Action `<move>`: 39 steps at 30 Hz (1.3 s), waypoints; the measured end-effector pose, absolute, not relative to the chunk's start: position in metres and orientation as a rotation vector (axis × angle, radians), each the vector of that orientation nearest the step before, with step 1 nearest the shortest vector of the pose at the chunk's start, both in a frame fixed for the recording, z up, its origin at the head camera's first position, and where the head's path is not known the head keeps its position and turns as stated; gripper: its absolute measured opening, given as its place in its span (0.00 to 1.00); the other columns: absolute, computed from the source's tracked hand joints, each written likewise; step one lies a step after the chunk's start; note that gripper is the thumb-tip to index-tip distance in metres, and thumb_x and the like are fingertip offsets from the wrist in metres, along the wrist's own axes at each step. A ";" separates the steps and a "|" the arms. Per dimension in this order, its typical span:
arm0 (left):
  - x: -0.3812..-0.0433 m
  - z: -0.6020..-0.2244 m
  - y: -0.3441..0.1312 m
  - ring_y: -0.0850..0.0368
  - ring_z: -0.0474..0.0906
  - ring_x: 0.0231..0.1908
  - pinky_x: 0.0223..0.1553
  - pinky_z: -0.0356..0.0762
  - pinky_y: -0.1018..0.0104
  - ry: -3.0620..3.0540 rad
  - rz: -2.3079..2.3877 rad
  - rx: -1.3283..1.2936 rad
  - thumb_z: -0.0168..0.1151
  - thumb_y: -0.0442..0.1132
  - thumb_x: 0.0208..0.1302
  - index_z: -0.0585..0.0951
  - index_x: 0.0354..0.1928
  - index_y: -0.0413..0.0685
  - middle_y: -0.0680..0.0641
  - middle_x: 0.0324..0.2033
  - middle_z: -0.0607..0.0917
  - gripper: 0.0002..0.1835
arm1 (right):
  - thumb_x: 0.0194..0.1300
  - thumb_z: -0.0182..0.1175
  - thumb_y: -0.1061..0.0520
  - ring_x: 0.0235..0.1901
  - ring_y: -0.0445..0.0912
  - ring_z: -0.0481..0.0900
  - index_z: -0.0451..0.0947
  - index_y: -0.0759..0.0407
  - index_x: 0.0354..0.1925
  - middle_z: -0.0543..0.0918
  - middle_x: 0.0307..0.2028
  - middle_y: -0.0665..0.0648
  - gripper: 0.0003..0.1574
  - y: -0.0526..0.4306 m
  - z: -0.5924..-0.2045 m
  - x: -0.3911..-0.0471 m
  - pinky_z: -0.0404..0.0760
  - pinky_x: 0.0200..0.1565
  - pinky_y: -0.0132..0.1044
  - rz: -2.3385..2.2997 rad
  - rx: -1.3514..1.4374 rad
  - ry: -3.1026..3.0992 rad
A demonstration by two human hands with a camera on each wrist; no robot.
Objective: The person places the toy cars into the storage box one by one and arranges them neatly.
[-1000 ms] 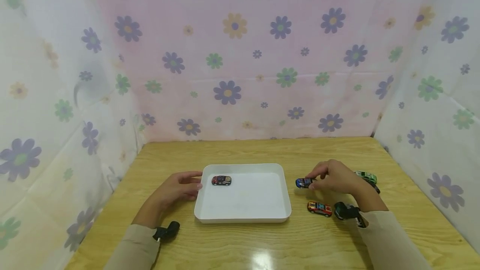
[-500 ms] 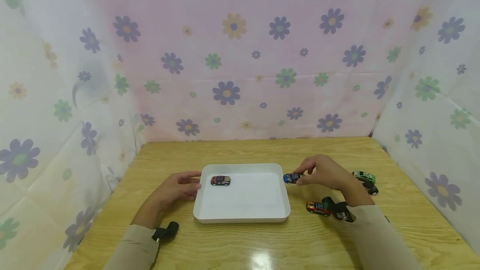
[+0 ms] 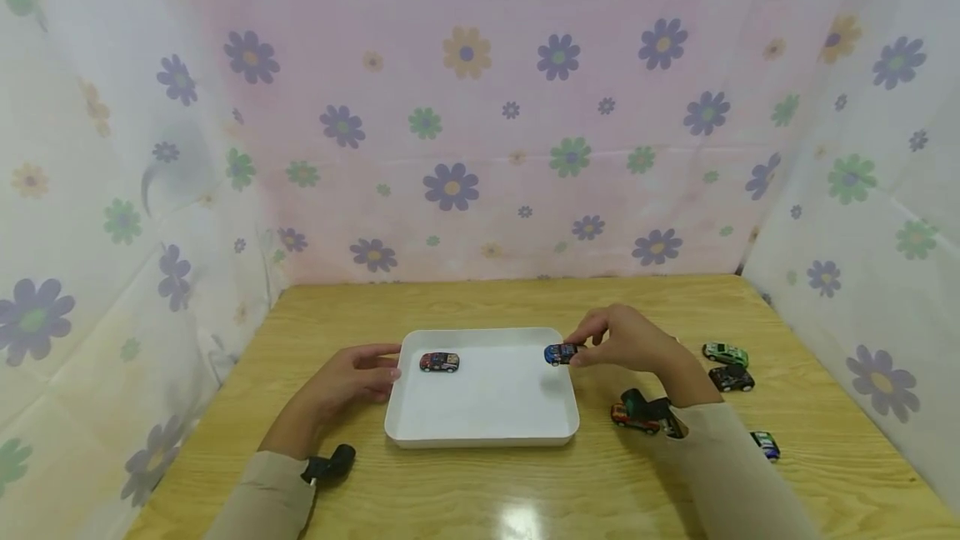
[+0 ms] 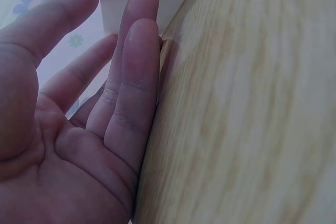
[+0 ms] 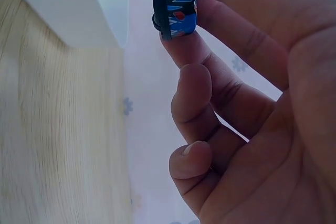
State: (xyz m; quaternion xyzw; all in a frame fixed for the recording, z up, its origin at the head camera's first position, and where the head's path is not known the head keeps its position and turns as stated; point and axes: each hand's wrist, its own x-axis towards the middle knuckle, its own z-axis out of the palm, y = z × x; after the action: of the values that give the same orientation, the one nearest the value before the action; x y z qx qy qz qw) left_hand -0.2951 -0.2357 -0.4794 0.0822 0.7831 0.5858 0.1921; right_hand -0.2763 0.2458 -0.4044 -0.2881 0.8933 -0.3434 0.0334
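My right hand (image 3: 622, 342) pinches a blue toy car (image 3: 561, 354) between thumb and fingers, above the right end of the white tray (image 3: 480, 442). In the right wrist view the toy car (image 5: 178, 11) shows its wheels and a blue end at the fingertips. A red and black toy car (image 3: 439, 362) sits inside the tray near its back left corner. At the tray's left wall my left hand (image 3: 348, 382) has its fingers extended. The left wrist view shows those fingers (image 4: 139, 66) against the white wall, low beside the tabletop.
On the wooden table (image 3: 480, 498), to the right, lie a green toy car (image 3: 725, 353), a black one (image 3: 731, 378) and a blue-green one (image 3: 766, 445). A red-orange toy car (image 3: 630, 421) is partly covered by the right wrist's camera (image 3: 647, 407). Flowered cloth (image 3: 495, 132) closes the back and sides.
My right hand has carried the blue toy car leftward from beside the tray to above its right end. The left hand stays at the tray's left wall.
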 end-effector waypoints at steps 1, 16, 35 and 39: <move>-0.295 -0.480 -0.236 0.49 0.87 0.46 0.45 0.89 0.56 2.197 1.647 0.232 0.74 0.45 0.64 0.72 0.74 0.44 0.35 0.62 0.82 0.38 | 0.59 0.78 0.48 0.40 0.44 0.80 0.92 0.43 0.45 0.89 0.42 0.45 0.14 0.244 -0.404 -0.277 0.82 0.40 0.37 -1.054 -0.888 2.746; -0.294 -0.481 -0.236 0.50 0.86 0.48 0.45 0.89 0.57 2.198 1.640 0.226 0.74 0.45 0.64 0.72 0.74 0.44 0.34 0.63 0.81 0.38 | 0.58 0.78 0.45 0.39 0.44 0.80 0.92 0.40 0.44 0.88 0.42 0.43 0.14 0.209 -0.406 -0.286 0.82 0.37 0.36 -1.020 -0.938 2.718; -0.293 -0.477 -0.236 0.49 0.87 0.45 0.44 0.89 0.57 2.187 1.655 0.239 0.74 0.44 0.64 0.71 0.74 0.42 0.34 0.62 0.82 0.38 | 0.55 0.80 0.47 0.35 0.41 0.82 0.92 0.40 0.41 0.88 0.38 0.41 0.13 0.168 -0.413 -0.295 0.83 0.37 0.36 -1.032 -0.938 2.657; -0.293 -0.477 -0.235 0.50 0.87 0.46 0.44 0.89 0.57 2.190 1.649 0.229 0.74 0.45 0.64 0.72 0.74 0.44 0.34 0.63 0.81 0.38 | 0.54 0.81 0.48 0.34 0.42 0.82 0.92 0.39 0.40 0.88 0.37 0.41 0.13 0.159 -0.416 -0.295 0.82 0.35 0.35 -1.028 -0.903 2.655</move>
State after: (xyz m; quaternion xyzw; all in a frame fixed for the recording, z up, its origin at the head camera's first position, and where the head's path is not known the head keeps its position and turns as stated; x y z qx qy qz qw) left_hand -0.2931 -0.2355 -0.4768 0.0815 0.7810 0.5881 0.1939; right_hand -0.2954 0.1592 -0.4160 -0.3015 0.8862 -0.3433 0.0774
